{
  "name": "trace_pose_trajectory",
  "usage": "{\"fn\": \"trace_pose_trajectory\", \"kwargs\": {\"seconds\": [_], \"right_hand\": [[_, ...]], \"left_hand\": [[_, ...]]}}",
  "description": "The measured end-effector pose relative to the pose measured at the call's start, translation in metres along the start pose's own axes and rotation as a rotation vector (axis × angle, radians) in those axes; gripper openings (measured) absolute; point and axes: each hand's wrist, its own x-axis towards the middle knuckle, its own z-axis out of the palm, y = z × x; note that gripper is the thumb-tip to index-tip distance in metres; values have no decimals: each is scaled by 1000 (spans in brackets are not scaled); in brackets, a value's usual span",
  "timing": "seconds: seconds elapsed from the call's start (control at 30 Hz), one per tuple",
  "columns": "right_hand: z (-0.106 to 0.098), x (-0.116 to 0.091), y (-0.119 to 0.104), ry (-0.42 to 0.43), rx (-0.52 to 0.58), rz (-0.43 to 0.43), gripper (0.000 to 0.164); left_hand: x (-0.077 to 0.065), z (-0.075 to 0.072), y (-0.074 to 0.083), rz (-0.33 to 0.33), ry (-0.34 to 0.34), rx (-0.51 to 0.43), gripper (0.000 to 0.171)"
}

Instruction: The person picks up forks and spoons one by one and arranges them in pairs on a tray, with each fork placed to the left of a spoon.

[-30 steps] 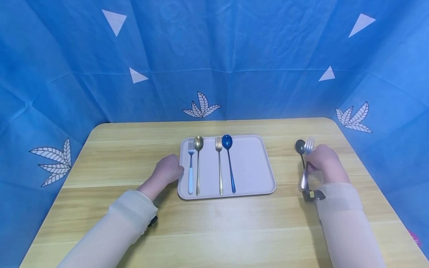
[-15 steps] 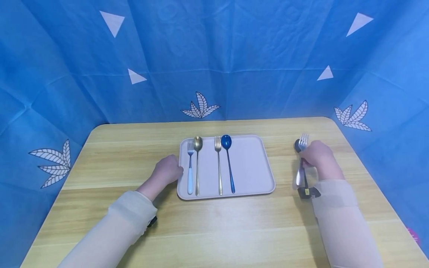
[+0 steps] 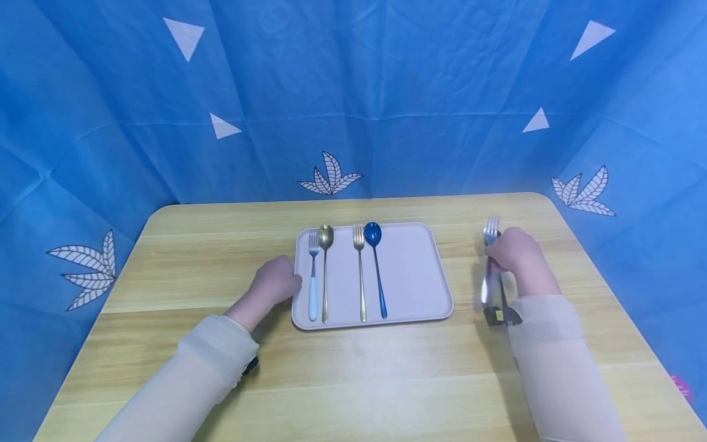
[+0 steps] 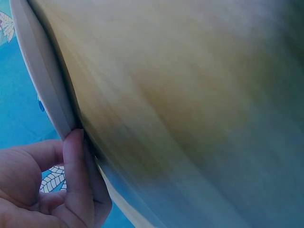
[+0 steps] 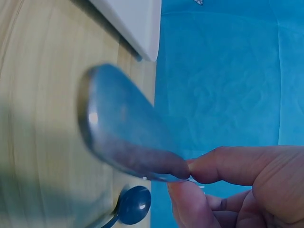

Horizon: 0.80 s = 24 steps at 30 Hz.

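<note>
My left hand [image 3: 276,279] is at the left rim of the pale pink tray [image 3: 414,270]; in the left wrist view its fingers [image 4: 76,156] pinch the tray's edge. Over the table's right side, my right hand [image 3: 516,250] pinches a silver fork [image 3: 490,231] between thumb and fingers, tines pointing away. The fork's broad shiny handle [image 5: 123,123] fills the middle of the right wrist view. Beneath that hand lies a dark spoon [image 5: 134,205], its bowl mostly hidden in the head view.
On the tray lie a blue-handled fork [image 3: 313,270], a gold spoon [image 3: 326,270], a gold fork [image 3: 361,270] and a blue spoon [image 3: 378,264], all lengthwise. A blue patterned cloth [image 3: 386,92] hangs around the wooden table [image 3: 359,380].
My right hand has moved left and slightly away with the silver fork, which passes over the dark spoon to its left side. The left hand and tray have stayed put.
</note>
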Motion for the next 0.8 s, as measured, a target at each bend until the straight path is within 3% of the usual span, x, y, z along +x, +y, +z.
{"fn": "trace_pose_trajectory", "kwargs": {"seconds": [0.33, 0.8], "right_hand": [[6, -5, -13, 41, 4, -43, 26], [15, -5, -29, 9, 7, -83, 26]], "left_hand": [[1, 0, -1, -6, -1, -4, 8], [2, 1, -3, 9, 6, 2, 7]]}}
